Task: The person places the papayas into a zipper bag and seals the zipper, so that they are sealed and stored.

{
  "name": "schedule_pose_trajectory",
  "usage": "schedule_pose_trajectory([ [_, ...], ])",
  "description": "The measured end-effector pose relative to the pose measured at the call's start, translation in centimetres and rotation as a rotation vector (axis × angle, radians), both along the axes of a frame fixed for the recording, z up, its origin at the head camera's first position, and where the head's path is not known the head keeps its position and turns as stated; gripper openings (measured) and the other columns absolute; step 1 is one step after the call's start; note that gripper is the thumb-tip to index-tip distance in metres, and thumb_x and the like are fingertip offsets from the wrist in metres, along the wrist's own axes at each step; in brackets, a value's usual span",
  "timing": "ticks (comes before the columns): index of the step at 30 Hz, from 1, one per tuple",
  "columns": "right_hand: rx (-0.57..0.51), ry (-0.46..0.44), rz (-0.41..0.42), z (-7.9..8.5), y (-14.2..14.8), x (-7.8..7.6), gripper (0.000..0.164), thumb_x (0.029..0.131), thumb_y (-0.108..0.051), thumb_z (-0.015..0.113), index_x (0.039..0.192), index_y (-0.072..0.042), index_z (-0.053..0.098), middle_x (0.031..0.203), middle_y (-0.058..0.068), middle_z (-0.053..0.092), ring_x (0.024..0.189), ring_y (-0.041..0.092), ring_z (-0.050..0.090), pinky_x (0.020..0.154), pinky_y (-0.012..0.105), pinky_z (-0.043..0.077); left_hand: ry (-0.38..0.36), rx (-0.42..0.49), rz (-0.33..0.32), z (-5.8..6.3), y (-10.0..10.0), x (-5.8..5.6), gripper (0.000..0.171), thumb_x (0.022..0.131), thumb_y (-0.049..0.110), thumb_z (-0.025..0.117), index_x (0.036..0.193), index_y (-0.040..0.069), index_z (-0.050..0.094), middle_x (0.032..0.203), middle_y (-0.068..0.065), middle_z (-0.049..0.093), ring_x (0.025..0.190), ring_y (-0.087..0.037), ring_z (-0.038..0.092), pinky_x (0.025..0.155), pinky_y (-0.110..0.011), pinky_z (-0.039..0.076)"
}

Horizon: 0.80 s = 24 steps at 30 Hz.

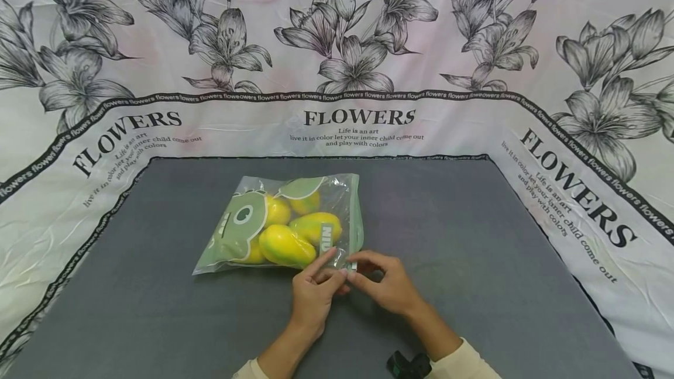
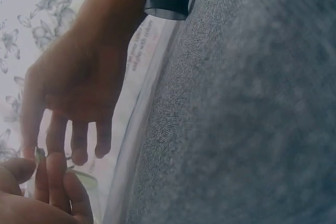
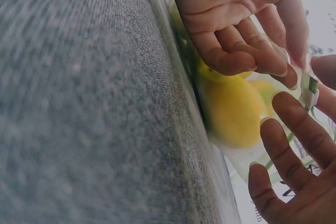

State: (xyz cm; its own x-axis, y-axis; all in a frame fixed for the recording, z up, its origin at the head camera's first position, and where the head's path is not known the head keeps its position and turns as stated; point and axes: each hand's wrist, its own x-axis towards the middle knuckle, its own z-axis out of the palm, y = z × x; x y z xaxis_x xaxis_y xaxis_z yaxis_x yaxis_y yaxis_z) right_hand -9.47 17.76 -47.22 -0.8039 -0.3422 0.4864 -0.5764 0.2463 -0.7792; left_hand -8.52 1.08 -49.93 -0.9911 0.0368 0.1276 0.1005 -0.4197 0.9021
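A clear zip bag [image 1: 344, 197] with a green cartoon print lies on its side, its green zip edge to the right. Several yellow-green mangoes [image 1: 286, 245] fill it. At the bag's near right corner, my left hand [image 1: 315, 292] pinches the plastic between thumb and index finger. Beside it my right hand [image 1: 388, 283] pinches the end of the zip edge, where a small white and green piece [image 3: 311, 87] shows in the right wrist view. The fingertips of both hands almost meet there. In the left wrist view, the right hand [image 2: 84, 87] reaches down to the left hand [image 2: 42, 198].
A dark grey cloth [image 1: 474, 285] covers the table. White fabric walls [image 1: 363, 127] with flower prints stand along its back and sides. A black wrist camera [image 1: 409, 364] sits at the right sleeve.
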Motion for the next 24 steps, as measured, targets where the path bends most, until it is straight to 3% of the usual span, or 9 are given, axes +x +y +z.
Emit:
schedule_pose_trajectory([
  [7,-0.031,-0.059,-0.016,-1.7,0.1,-0.4,0.020,0.089,-0.005,0.069,0.109,-0.009,0.070,0.090,0.006,0.068,0.077,0.017,0.064,0.067,0.038,0.055,0.019,0.011,0.009,-0.1,-0.1,0.1,0.051,0.082,-0.011,0.069,0.129,-0.016,0.051,0.078,-0.019,0.068,0.060,-0.019,0.067,0.063,-0.034,0.057],
  [11,-0.066,-0.058,-0.002,-1.8,-0.1,-0.3,0.021,0.087,0.001,0.069,0.107,-0.006,0.070,0.088,0.006,0.068,0.074,0.018,0.064,0.065,0.038,0.055,0.030,0.006,-0.001,-0.1,-0.1,0.1,0.052,0.082,-0.010,0.069,0.129,-0.017,0.050,0.079,-0.019,0.068,0.061,-0.018,0.067,0.064,-0.034,0.057],
  [16,-0.098,-0.063,0.023,-0.8,-0.4,-0.1,0.020,0.084,0.013,0.066,0.103,0.005,0.069,0.087,0.010,0.068,0.074,0.020,0.064,0.067,0.039,0.055,-0.007,0.004,-0.021,0.2,0.0,0.1,0.053,0.082,-0.010,0.070,0.131,-0.012,0.051,0.078,-0.018,0.068,0.062,-0.018,0.066,0.064,-0.033,0.057],
  [24,-0.093,-0.110,0.000,0.9,-0.8,0.4,0.015,0.083,0.013,0.066,0.097,0.013,0.069,0.091,0.022,0.069,0.080,0.020,0.066,0.071,0.037,0.056,-0.079,-0.011,-0.036,0.2,0.1,0.1,0.060,0.078,-0.008,0.075,0.134,-0.005,0.053,0.072,-0.019,0.065,0.061,-0.019,0.065,0.063,-0.033,0.057],
])
